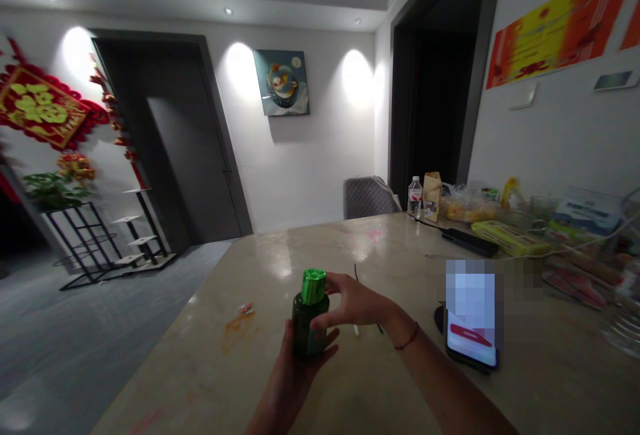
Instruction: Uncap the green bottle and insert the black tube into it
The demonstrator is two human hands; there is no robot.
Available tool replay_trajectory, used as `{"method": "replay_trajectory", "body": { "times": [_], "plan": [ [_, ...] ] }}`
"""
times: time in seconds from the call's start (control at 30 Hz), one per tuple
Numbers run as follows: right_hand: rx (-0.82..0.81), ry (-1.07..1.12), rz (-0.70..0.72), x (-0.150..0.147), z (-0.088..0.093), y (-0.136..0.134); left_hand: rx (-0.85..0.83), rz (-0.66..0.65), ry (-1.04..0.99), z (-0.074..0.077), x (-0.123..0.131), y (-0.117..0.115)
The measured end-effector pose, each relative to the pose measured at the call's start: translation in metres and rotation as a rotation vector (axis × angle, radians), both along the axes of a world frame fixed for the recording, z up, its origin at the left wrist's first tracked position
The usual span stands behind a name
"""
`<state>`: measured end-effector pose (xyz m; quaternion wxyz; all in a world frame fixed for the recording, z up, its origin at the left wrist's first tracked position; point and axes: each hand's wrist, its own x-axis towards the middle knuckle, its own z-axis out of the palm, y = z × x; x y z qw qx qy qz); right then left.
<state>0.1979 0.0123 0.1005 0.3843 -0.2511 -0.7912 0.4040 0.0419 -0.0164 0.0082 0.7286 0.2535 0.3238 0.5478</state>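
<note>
Head view — green bottle (bright ribbed cap) between the hands.

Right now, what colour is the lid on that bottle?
The lid is bright green on a dark green bottle; head view shows it best.

Small round ceiling spotlights glare on the polished beige stone counter, leaving my hands dim and the edges bent.
</note>
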Motion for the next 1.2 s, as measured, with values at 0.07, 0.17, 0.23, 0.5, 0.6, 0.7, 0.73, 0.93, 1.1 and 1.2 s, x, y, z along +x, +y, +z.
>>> {"method": "replay_trajectory", "body": {
  "times": [0.07,0.17,0.23,0.5,0.6,0.7,0.73,0.93,1.1,1.2],
  "plan": [
    [0.005,0.016,-0.022,0.002,-0.001,0.003,0.083,0.049,0.063,-0.007,0.002,0.005],
    [0.016,0.014,-0.079,0.007,-0.002,0.006,0.236,0.203,0.302,-0.012,0.008,0.007],
    [0.019,-0.006,-0.112,0.011,-0.002,0.007,0.39,0.228,0.482,-0.009,0.012,0.002],
    [-0.035,-0.061,-0.032,0.002,-0.002,0.0,0.485,0.53,0.99,0.011,0.02,-0.015],
    [-0.062,-0.072,-0.023,0.0,0.001,-0.003,0.476,0.544,1.051,0.018,0.018,-0.018],
    [-0.083,-0.043,-0.012,0.003,0.005,-0.004,0.428,0.507,1.086,0.024,0.016,-0.021],
    [-0.098,-0.027,-0.02,0.004,0.005,-0.003,0.409,0.511,1.086,0.025,0.016,-0.022],
    [-0.209,0.061,-0.109,0.005,0.001,0.004,0.383,0.593,1.133,0.027,0.02,-0.023],
    [-0.017,0.046,-0.327,0.0,0.006,-0.001,0.393,0.575,1.139,0.024,0.018,-0.023],
    [0.144,-0.046,-0.492,-0.001,0.015,-0.009,0.41,0.543,1.168,0.021,0.017,-0.023]
  ]
}}
